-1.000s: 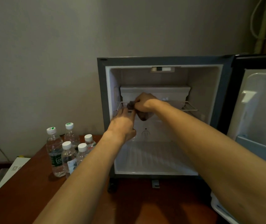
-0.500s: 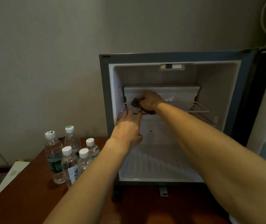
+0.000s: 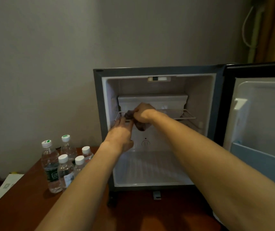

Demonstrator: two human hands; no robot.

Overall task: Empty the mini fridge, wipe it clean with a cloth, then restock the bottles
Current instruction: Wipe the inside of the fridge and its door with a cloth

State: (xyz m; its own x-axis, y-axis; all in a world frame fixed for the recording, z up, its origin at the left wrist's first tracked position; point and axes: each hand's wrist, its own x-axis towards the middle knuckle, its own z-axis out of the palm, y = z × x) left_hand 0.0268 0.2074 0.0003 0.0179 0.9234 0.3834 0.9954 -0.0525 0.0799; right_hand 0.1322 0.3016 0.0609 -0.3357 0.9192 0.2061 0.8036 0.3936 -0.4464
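Nearest, both forearms reach over the dark wooden surface (image 3: 25,205) toward the open mini fridge (image 3: 158,72). At about nine o'clock from the fridge's base, five water bottles (image 3: 63,165) stand clustered on that surface, well apart from the cabinet, so emptying looks done. Farther in, the left hand (image 3: 120,135) lies with fingers straight, its fingertips at the front left end of the wire shelf (image 3: 185,115), apparently steadying it; this grip is apart and holds nothing. Just beyond, at one o'clock from it, the right hand (image 3: 142,115) has its grip clamped on a bunched dark cloth (image 3: 137,123), which touches the shelf's front rail and hangs a little below it. By my judgement the wiping stage is under way at the shelf; the ribbed fridge floor, the walls and the door (image 3: 258,122) at three o'clock may yet need the cloth, and restocking is wholly left.

Against half a second ago, the cloth hangs lower under the right hand, while the left hand keeps its place at the rail.
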